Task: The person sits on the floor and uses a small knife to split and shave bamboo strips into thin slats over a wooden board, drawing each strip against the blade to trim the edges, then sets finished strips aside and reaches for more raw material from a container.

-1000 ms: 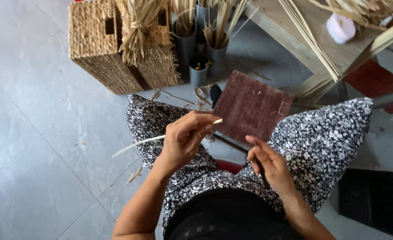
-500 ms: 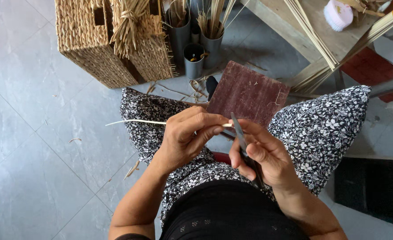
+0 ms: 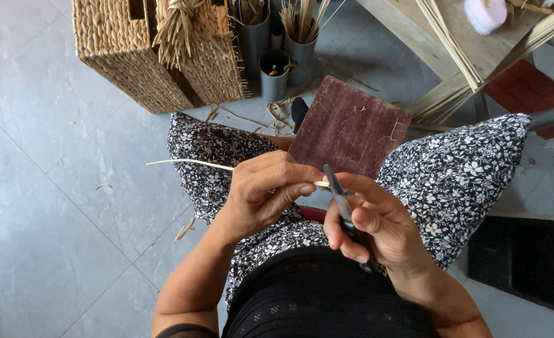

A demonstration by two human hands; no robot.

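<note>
Left hand (image 3: 261, 191) grip pinches pale reed strip (image 3: 186, 163); right hand (image 3: 368, 225) grip holds dark knife (image 3: 338, 197) against it, just below brown board (image 3: 349, 128).

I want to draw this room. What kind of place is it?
Probably a home basket-weaving spot: woven baskets on the tiled floor, grey pots of straw, and the left hand holding a thin strip against the right hand's knife.

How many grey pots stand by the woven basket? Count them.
3: a tall grey pot against the woven basket, a short one in front, a third right; others may be hidden.
</note>
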